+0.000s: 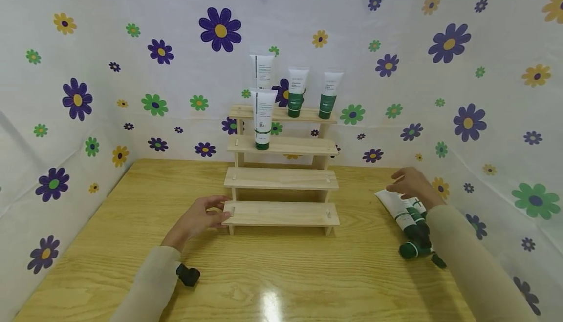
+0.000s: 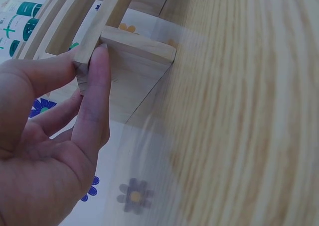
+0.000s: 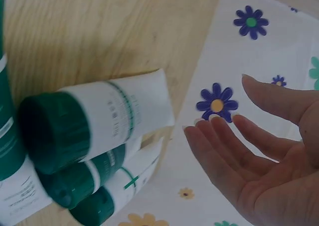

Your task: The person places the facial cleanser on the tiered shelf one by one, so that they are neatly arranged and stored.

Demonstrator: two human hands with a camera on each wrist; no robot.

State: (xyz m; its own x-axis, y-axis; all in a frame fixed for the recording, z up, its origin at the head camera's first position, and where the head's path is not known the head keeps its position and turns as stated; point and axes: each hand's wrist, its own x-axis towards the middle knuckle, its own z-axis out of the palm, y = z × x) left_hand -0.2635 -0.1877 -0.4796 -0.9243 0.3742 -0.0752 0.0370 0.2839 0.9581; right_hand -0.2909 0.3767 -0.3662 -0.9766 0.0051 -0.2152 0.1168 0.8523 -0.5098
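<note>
A stepped wooden rack stands mid-table with several tiers. My left hand pinches the left end of its lowest shelf between thumb and fingers. White squeeze tubes with green caps stand upright on it: a large tube, a small tube and another small tube on the top tier, and a large tube on the tier below. My right hand, fingers apart and relaxed, hovers empty over a pile of lying tubes at the right.
The wooden tabletop meets a white flowered cloth that hangs behind and along both sides. The lying tubes rest close to the right cloth wall, partly covered by my right forearm in the head view.
</note>
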